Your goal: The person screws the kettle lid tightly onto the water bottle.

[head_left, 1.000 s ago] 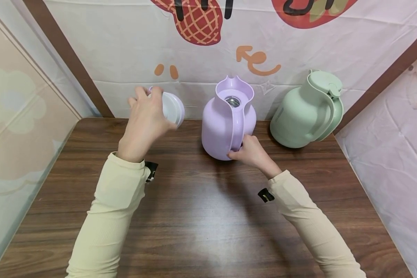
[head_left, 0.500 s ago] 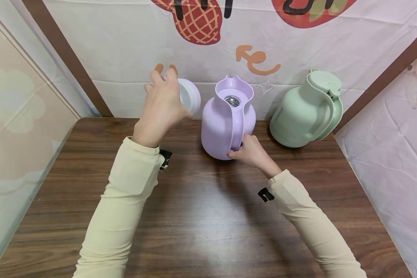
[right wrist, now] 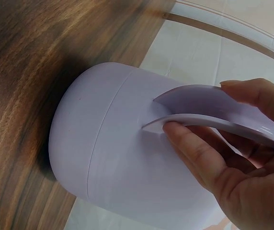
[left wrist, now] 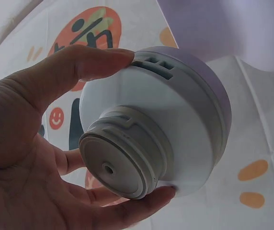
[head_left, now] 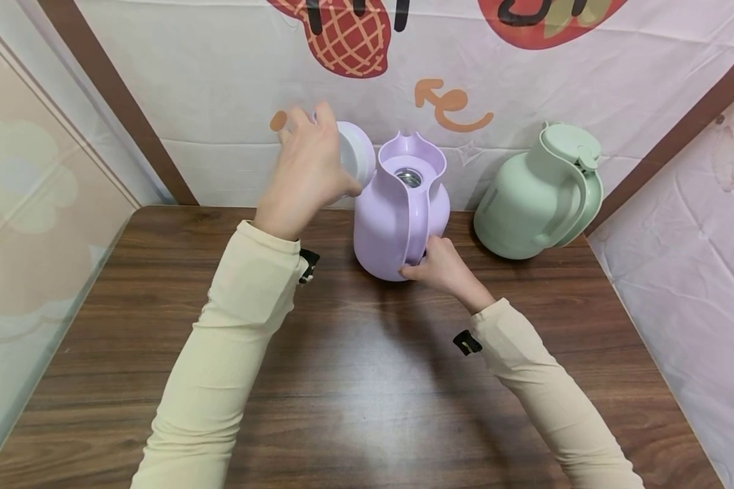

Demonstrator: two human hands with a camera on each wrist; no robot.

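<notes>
A lilac thermos jug stands upright on the wooden table, its round mouth uncovered on top. My right hand grips the lower part of its handle, thumb on one side and fingers around the other. Up and to the left of the jug, my left hand holds the jug's screw-in lid tilted on its side. In the left wrist view, thumb and fingers pinch the lid's rim, and its threaded white plug points back toward the palm. The lid overlaps the jug's left shoulder in the head view.
At the back right of the wooden table stands a pale green thermos jug with its lid on. A white printed cloth hangs right behind the table's back edge. Fabric walls rise along both sides.
My left hand has carried the lid rightward and slightly up, from well left of the lilac jug to right beside its mouth. The right hand and both jugs have stayed in place.
</notes>
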